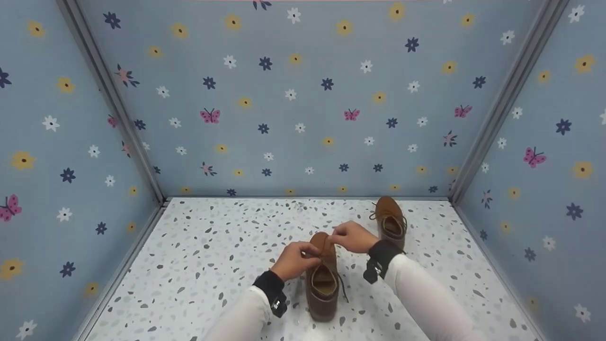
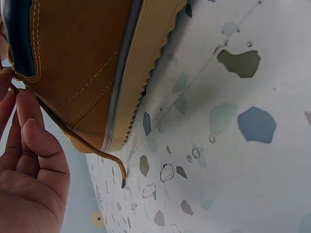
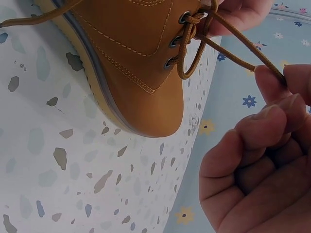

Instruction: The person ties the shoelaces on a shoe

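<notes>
A brown lace-up shoe [image 1: 323,310] stands on the floor, toe pointing away, its lace knotted over the eyelets. My right hand [image 1: 355,237] pinches a stretched loop of shoelace [image 3: 248,46] between thumb and forefinger, beyond the knot. My left hand [image 1: 293,260] is at the front of the shoe's opening. In the left wrist view, its thumb and fingertips pinch the lace by the eyelets, partly cut off by the frame edge. A loose lace end [image 2: 97,151] hangs down the shoe's side. Another small loop [image 3: 182,60] droops from the knot.
A second brown shoe [image 1: 388,208] with its lace tied in a bow stands farther back on the right, near the wall. Blue flowered panels [image 1: 303,109] enclose the speckled white floor [image 1: 213,265] at the back and both sides.
</notes>
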Action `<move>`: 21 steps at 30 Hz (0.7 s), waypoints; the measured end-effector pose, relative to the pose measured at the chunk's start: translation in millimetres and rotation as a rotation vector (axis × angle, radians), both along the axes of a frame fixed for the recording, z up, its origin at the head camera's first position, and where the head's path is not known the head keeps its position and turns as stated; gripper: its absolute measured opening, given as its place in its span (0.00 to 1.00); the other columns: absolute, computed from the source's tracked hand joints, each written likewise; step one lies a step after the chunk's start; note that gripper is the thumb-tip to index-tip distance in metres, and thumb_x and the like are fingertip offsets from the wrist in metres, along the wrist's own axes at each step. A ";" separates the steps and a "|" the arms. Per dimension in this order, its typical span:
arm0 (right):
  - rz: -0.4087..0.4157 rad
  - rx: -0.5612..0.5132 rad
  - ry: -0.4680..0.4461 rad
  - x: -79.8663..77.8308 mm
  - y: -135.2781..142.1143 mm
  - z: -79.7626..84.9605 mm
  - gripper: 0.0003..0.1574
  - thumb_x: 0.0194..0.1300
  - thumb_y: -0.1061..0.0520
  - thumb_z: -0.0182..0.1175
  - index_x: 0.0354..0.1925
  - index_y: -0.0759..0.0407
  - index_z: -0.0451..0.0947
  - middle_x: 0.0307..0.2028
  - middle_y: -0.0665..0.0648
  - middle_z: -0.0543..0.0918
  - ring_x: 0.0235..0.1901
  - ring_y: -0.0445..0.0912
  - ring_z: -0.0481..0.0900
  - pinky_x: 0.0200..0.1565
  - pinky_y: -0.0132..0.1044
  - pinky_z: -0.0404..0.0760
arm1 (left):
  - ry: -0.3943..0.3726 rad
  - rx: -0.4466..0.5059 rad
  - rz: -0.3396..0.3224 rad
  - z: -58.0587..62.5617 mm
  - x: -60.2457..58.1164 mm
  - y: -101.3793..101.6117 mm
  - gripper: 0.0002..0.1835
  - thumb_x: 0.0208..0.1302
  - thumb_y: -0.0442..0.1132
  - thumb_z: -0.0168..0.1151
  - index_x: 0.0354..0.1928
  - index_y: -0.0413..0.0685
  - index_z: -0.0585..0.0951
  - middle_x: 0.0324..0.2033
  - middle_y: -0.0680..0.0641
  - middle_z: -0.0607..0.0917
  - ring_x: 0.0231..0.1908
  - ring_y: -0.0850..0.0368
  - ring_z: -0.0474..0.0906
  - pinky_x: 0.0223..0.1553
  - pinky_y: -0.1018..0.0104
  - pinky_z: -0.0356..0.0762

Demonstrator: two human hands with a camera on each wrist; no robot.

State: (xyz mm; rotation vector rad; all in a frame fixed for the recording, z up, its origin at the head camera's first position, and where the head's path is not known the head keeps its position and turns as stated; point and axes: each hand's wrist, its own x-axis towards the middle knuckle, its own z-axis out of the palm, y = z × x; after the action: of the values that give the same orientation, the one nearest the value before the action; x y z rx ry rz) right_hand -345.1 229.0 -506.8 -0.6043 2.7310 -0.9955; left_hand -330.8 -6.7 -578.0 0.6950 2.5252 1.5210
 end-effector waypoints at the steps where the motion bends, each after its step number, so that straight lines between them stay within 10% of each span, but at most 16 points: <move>1: -0.003 -0.001 -0.001 -0.2 0.2 -0.2 0.20 0.77 0.49 0.59 0.27 0.52 0.82 0.19 0.44 0.67 0.20 0.40 0.65 0.29 0.34 0.67 | -0.006 0.002 0.001 0.0 0.1 0.0 0.09 0.64 0.39 0.74 0.45 0.47 0.89 0.44 0.47 0.91 0.45 0.52 0.86 0.45 0.64 0.84; 21: 0.018 0.000 -0.010 0.2 -6.3 3.0 0.22 0.77 0.48 0.59 0.35 0.64 0.85 0.19 0.44 0.68 0.20 0.40 0.66 0.28 0.33 0.67 | -0.061 0.046 0.059 -0.2 3.2 10.4 0.18 0.62 0.44 0.76 0.51 0.44 0.87 0.46 0.45 0.92 0.47 0.52 0.89 0.50 0.62 0.86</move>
State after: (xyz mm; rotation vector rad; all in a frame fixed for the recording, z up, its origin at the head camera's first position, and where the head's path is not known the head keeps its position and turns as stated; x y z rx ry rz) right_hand -344.9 222.7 -503.9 -0.6217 2.7122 -0.9913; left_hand -327.6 3.8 -578.2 0.5760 2.4950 1.5979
